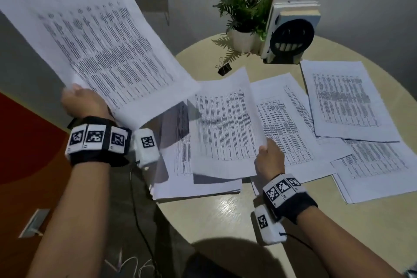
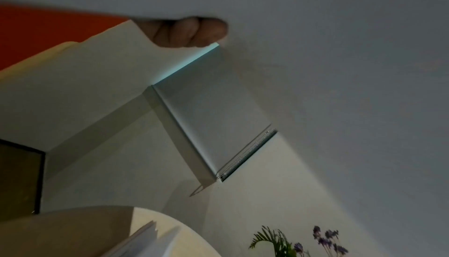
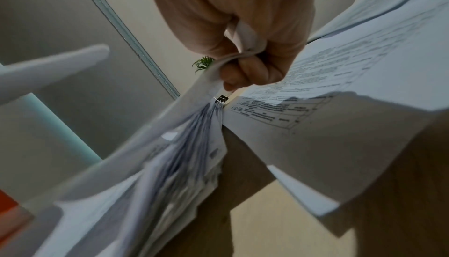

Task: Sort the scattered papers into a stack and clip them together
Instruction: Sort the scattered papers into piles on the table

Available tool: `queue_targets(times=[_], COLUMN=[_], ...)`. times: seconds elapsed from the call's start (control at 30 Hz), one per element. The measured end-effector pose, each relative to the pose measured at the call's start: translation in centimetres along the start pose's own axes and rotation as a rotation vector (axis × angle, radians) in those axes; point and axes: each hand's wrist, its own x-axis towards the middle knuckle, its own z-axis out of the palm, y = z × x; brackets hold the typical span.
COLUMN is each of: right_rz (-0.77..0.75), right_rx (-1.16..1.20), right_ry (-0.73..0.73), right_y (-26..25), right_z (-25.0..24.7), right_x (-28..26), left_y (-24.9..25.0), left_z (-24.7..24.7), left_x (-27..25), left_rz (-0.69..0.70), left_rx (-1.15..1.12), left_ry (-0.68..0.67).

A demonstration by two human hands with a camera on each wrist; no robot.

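Between the two hands, on the round worktop [image 1: 225, 221], a pile of printed papers [image 1: 178, 178] lies with its near edge hanging over the rim. The left hand [image 1: 83, 101] is raised off to the side of the worktop, its fingers [image 2: 189, 32] curled round the lower corner of a held sheaf [image 1: 101, 47] of printed pages that fans up and away from it; the sheaf hangs in the air, clear of everything on the worktop. The right hand [image 1: 269, 158] pinches the near right corner of a lifted sheet [image 1: 223, 124], thumb above and curled fingers [image 3: 248, 72] below, so that the sheet arches up over the pile just to the left of this hand. To the right of the right hand more loose papers [image 1: 347, 101] lie overlapping one another, spread flat across the worktop. Beyond the lifted sheet, well away from both hands, a black binder clip [image 1: 223, 67] sits alone on the bare surface. Farther back stand a potted plant [image 1: 244, 18] with purple flowers and, just beside it on the right, a row of books [image 1: 295, 4] held by a dark round bookend [image 1: 292, 36].
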Motion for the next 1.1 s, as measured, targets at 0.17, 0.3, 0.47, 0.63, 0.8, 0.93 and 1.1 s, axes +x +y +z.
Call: queue_targets(times=[0.17, 0.3, 0.47, 0.63, 0.8, 0.93, 1.1], right_rz=[-0.022, -0.036, -0.06, 0.038, 0.004, -0.008, 0.061], right_rx=[0.067, -0.05, -0.269, -0.181, -0.134, -0.245, 0.0], right_ry=[-0.002, -0.013, -0.179, -0.215, -0.219, -0.25, -0.126], right_y=[-0.7, -2.0, -2.6, -1.6, -1.5, -2.0, -1.9], right_z=[0.9, 2.7, 4.6, 4.5, 3.2, 4.1, 4.0], right_x=[-1.2, -2.7, -3.3, -2.1, -0.7, -1.3, -1.0], left_y=[-1.0, -4.3, -9.4, -11.2, -10.7, -10.5, -10.4], left_z=[1.4, 3.5, 5.0, 4.6, 4.9, 5.7, 6.1], left_x=[-0.5, -4.4, -7.1, -6.9, -7.5, -7.8, -8.1], left_rz=[0.03, 0.084, -0.026, 0.015, 0.022, -0.009, -0.125], left_rx=[-0.065, 0.186, 0.612, 0.602, 0.522, 0.465, 0.43], left_ry=[-0.008, -0.23, -0.461, -0.589, -0.595, -0.598, -0.593])
